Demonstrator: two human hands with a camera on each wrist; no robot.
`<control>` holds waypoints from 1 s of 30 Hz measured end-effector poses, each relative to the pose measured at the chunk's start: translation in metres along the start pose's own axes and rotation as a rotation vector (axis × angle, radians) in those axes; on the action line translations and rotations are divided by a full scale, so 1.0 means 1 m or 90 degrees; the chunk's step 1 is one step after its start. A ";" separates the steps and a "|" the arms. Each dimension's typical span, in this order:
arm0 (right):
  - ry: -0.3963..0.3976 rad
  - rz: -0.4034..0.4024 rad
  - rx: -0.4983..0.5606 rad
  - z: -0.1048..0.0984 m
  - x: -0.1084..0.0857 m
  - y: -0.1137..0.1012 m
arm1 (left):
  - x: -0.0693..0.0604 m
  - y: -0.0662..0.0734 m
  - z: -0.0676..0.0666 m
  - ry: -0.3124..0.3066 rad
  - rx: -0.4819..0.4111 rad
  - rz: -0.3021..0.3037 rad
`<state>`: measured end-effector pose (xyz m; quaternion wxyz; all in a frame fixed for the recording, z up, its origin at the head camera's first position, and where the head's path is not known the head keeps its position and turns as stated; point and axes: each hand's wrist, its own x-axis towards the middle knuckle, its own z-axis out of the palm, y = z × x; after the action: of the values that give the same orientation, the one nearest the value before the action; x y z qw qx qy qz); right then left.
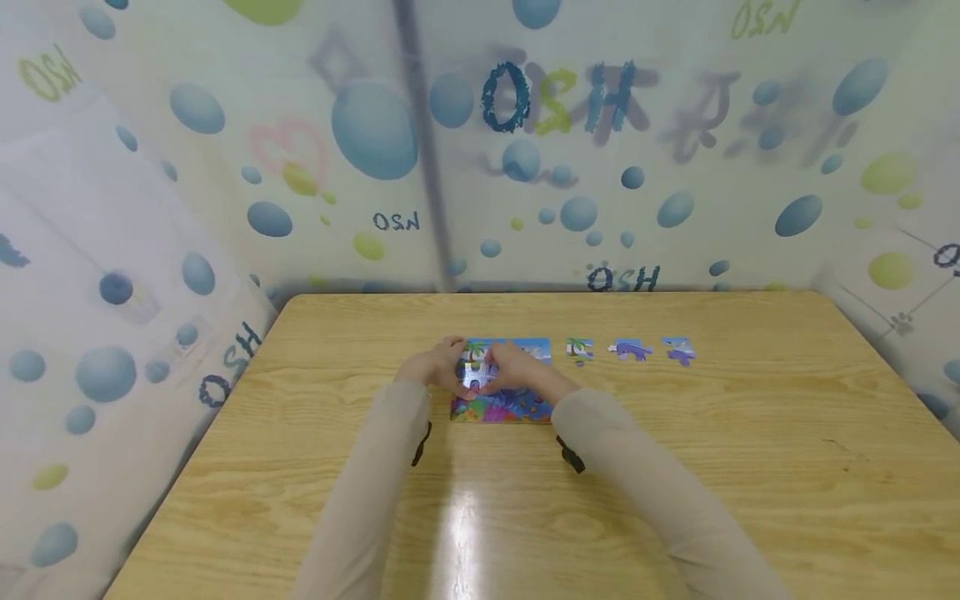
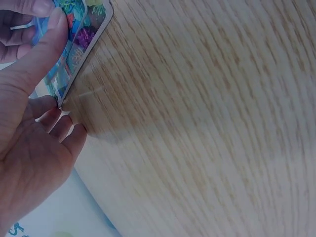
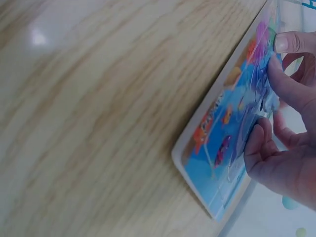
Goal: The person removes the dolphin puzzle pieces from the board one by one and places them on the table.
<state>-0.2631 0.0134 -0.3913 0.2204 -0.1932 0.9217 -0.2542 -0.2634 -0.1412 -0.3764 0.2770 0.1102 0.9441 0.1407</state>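
A jigsaw puzzle board [image 1: 504, 410] with a bright undersea picture lies on the wooden table under both hands. My left hand [image 1: 435, 365] grips its left side, the thumb over the picture and the other fingers curled at the edge. From the right, my right hand [image 1: 517, 371] reaches over the board. Its thumb and fingers are bent around a pale puzzle piece [image 3: 270, 101] within the picture. In the left wrist view, the board's corner [image 2: 84, 37] shows beside the left thumb. Part of the picture is hidden beneath the hands.
To the right of the board lie a palm-tree puzzle piece [image 1: 579, 348], a purple-blue piece [image 1: 632, 350] and another blue piece [image 1: 678, 348], spaced in a row. Behind the table [image 1: 750, 467] hangs a patterned curtain [image 1: 480, 192].
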 end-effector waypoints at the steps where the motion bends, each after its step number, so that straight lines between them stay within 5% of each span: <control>1: 0.003 0.000 0.002 0.000 0.000 0.000 | 0.000 0.000 0.000 0.000 -0.001 0.001; 13: 0.051 -0.057 0.145 -0.002 -0.002 0.009 | 0.001 0.000 0.000 -0.002 -0.018 0.003; 21: 0.013 -0.073 0.265 -0.015 -0.010 0.025 | 0.001 0.001 0.002 -0.006 -0.002 -0.002; 30: -0.013 -0.073 0.299 -0.036 -0.024 0.054 | -0.001 -0.001 0.003 -0.001 -0.017 -0.003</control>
<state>-0.2747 0.0818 -0.3860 0.2535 -0.1912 0.8226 -0.4717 -0.2614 -0.1416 -0.3784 0.2793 0.1045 0.9422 0.1529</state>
